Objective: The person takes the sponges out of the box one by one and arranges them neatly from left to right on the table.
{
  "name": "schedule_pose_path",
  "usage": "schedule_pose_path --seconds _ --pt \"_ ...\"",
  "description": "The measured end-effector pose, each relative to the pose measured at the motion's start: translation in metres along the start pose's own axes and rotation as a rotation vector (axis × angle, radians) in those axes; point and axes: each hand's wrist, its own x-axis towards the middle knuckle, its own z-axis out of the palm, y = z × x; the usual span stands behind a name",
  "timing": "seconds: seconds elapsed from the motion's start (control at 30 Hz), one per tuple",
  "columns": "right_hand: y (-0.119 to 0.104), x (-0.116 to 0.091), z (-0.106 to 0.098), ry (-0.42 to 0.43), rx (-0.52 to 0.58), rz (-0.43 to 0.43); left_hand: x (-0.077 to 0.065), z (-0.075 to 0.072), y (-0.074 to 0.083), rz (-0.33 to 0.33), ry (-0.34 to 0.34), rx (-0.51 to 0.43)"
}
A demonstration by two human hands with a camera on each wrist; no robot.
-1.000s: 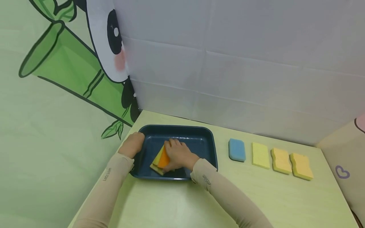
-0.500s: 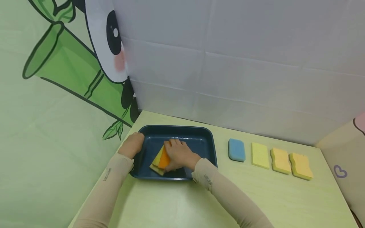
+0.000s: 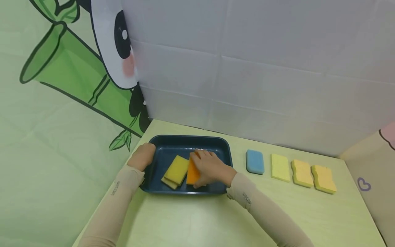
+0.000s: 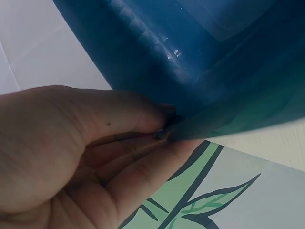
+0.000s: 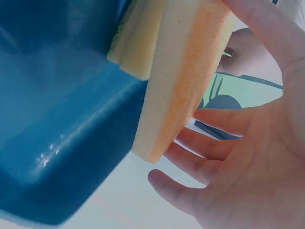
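Orange sponge [image 3: 192, 174]: porous, pale-backed slab, gripped by my right hand [image 3: 213, 167], within the tray [image 3: 185, 193]
Long axis: pointing roughly away from me
Tray: glossy, round-cornered, edge pinched by my left hand [image 3: 143, 156]

Place: booth-like, draped, exact kind unclear
Left wall [image 3: 46, 164]: cartoon bamboo print [image 3: 80, 73]
Back wall [image 3: 262, 92]: pale, creased, sheet-like
Table [image 3: 191, 223]: pale, along the back wall
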Motion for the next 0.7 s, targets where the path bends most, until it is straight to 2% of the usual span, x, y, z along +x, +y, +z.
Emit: schedule_pose_path --seconds 0.4,0.7 --pt "0.031 -0.053 -0.002 0.02 -0.002 -0.031 -0.003 0.001 0.001 0.013 0.038 0.009" --pt "0.065 -0.1 0.011 0.083 0.028 -0.013 -0.003 0.001 0.0 0.027 0.033 0.012"
